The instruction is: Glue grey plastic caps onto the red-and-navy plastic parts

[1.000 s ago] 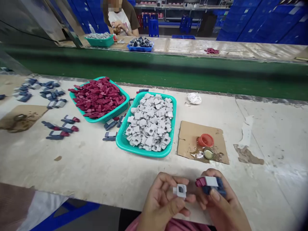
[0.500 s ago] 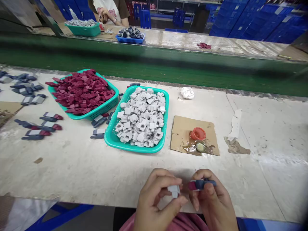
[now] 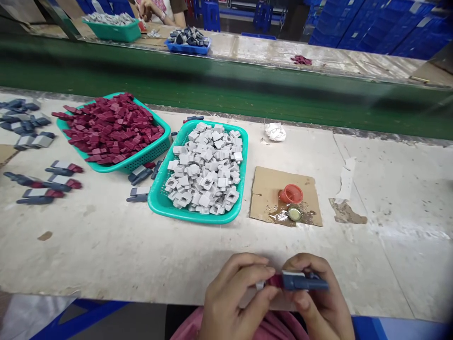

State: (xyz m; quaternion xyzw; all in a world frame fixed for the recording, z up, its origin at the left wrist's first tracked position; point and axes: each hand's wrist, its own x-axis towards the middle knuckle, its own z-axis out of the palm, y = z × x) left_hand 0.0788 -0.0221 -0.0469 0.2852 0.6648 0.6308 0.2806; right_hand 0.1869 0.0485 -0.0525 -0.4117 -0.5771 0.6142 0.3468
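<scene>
Left hand pinches a small grey cap against the maroon tip of the blue assembly, which the right hand grips, just above the desk edge. Keep the cap square to the tip, push straight, don't cock it.

Single head-worn view, looking forward and steeply down across the worktable, hands close at the lower centre of the frame, green conveyor and far bench across the top, no second view

Both hands pinch a dark blue part before a teal basket of grey pieces.
</scene>
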